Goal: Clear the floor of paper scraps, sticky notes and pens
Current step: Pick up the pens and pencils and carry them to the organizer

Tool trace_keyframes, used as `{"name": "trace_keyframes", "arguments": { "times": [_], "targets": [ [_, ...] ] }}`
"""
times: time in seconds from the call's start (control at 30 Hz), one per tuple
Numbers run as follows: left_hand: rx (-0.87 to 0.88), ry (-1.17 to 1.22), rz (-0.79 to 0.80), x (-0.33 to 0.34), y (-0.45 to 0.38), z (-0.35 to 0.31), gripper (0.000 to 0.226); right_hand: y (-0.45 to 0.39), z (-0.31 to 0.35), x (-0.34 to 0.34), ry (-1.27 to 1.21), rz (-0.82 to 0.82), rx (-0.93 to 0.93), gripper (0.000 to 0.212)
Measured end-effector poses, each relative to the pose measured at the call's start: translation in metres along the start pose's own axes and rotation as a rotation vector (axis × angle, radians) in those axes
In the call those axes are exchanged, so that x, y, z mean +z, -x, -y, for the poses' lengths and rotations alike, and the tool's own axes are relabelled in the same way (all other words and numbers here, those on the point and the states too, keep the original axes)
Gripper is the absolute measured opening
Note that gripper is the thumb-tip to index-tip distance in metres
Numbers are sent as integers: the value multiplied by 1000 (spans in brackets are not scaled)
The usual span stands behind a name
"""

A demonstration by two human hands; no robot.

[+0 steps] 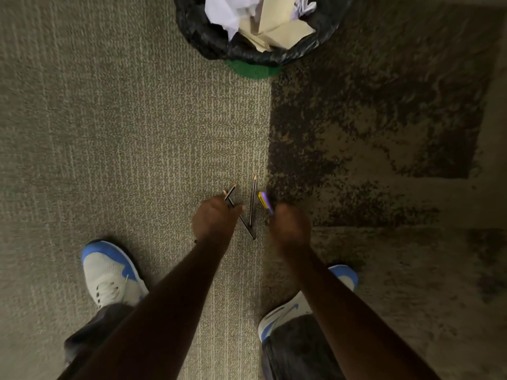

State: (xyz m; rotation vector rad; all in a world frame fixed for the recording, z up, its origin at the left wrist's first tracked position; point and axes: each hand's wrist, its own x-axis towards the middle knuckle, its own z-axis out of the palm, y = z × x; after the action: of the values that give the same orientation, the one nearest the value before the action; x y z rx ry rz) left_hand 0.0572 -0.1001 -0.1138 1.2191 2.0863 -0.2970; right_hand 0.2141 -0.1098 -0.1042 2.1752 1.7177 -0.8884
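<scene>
Forearms: two bare forearms, nearest the camera, rise from 6 o'clock toward the frame centre.
Left shoe (112, 272): white with blue toe, at 8 o'clock on the pale carpet (109, 133).
Left hand (212, 219): just below centre; fingers curled closed round a dark pencil (230, 192), whose tip projects toward 1 o'clock above the knuckles.
Crossed pencil (244, 222): slants from beneath the left hand's fingers toward 5 o'clock; whether the fingers grip it or merely touch it cannot be told.
Upright pencil (253, 204): lies on the carpet between the hands, point toward 12 o'clock, its lower end meeting the crossed pencil's end.
Right hand (290, 229): fingers curled closed round a purple-and-yellow pen (265, 201), which projects toward 11 o'clock.
Right shoe (299, 303): at 5 o'clock, partly hidden by the right forearm.
Bin (255, 69): green, black-lined, at 12 o'clock, well apart from the hands, holding crumpled paper (277, 26).
Dark carpet (384, 133): mottled, right half.
</scene>
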Motion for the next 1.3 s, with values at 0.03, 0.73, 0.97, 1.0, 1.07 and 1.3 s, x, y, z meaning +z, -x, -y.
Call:
{"name": "trace_keyframes", "arguments": {
  "times": [0.03,0.73,0.97,1.0,1.07,1.3],
  "targets": [
    [8,11,2,1,0,0,52,-2,-1,0,4,-31,-12,9],
    [343,-225,127,-17,-20,-52,37,17,-61,-35,-336,136,92,18],
    [293,-216,132,-47,-14,-39,26,11,-62,-75,-345,86,89,17],
    [298,-234,111,-47,-13,-38,29,10,-62,-78,-345,82,85,17],
    [305,-231,97,-45,-14,-40,34,7,-61,-80,-344,64,73,18],
    [314,-327,61,-6,-4,-37,36,21,-70,-49,-375,61,14,19]
  ]
}}
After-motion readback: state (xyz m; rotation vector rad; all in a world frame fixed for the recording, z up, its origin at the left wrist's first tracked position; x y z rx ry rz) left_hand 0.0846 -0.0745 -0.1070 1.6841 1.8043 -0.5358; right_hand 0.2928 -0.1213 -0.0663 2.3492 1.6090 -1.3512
